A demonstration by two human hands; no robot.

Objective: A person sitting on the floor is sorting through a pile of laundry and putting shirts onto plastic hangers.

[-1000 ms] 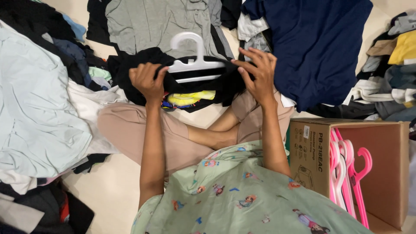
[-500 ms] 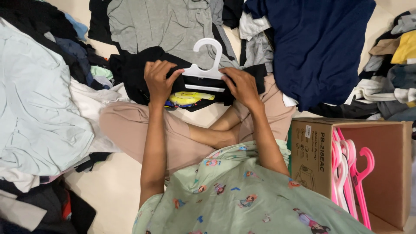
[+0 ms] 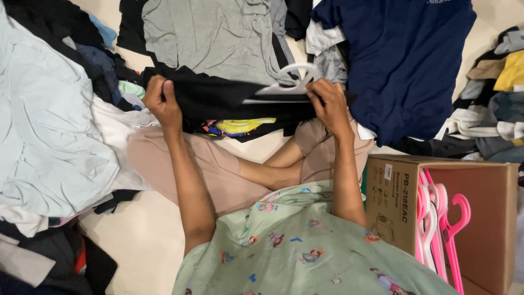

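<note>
Black fabric is pinched in the fingers (image 3: 158, 87) of the left hand (image 3: 162, 102), which are curled shut on the corner of a black garment (image 3: 218, 98) and pull it out sideways. The right hand (image 3: 330, 106) is closed over the garment's other end and over the shoulder of a white plastic hanger (image 3: 289, 82), whose hook points away from the person. The garment is stretched taut between both hands, above the crossed legs in tan trousers (image 3: 218, 169).

Risk, as judged: the hanger is gripped at one end only, so it could tilt and slip out of the neck opening if the left hand pulls harder. A garment with a yellow print (image 3: 240, 125) lies just beneath and could be snagged.

The surface is a pale floor (image 3: 142, 240), with clothes heaped around: a grey shirt (image 3: 213, 38), a navy shirt (image 3: 404, 60), a pale blue sheet-like piece (image 3: 49, 142). An open cardboard box (image 3: 393, 186) at the person's right holds pink hangers (image 3: 442, 224).
</note>
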